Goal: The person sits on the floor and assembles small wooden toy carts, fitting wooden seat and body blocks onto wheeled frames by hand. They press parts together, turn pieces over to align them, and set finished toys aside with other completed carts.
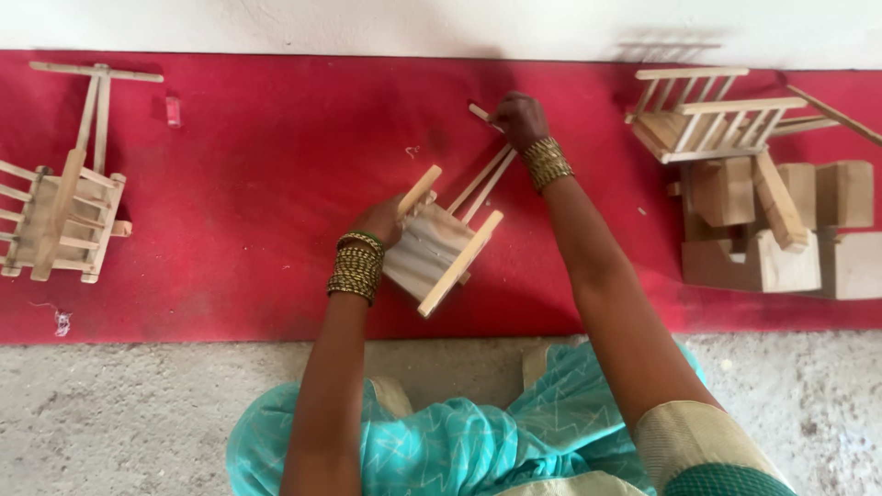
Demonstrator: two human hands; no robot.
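Broadly, largest to smallest:

Red mat (276,184): a wide strip of cloth along the foot of a pale wall, with rough grey floor (110,413) in front of it; all the woodwork lies on it.

Block pile (781,243): plain wooden blocks and offcuts heaped at the right end, well apart from the hands.

Finished frame (60,216): a slatted wooden piece with a long handle, lying at the left end of the mat.

Railed frame (703,115): another slatted piece resting on top of the block pile.

Small frame (436,243): the piece in hand, a flat pale board with a thin stick glued along each side, tilted up off the mat in the middle, just ahead of the person's knees.

Left hand (381,220): closed around the near-left edge of the small frame, thumb by one side stick, holding it steady.

Right hand (519,119): apart from the left, fingers pinched on the far end of thin sticks (487,179) that run back to the frame's far edge.

Handling: it looks light and stiff, dry unfinished wood that should not slip. The board seems the sturdy part; the sticks look thin enough to snap or come loose at their joints if bent sideways.

Where to hold: probably by the board's edges, as the left hand does, and the sticks only lightly, near their ends.

Small bits: a pinkish tube-like thing (173,110) lies near the top left; what it is cannot be told.
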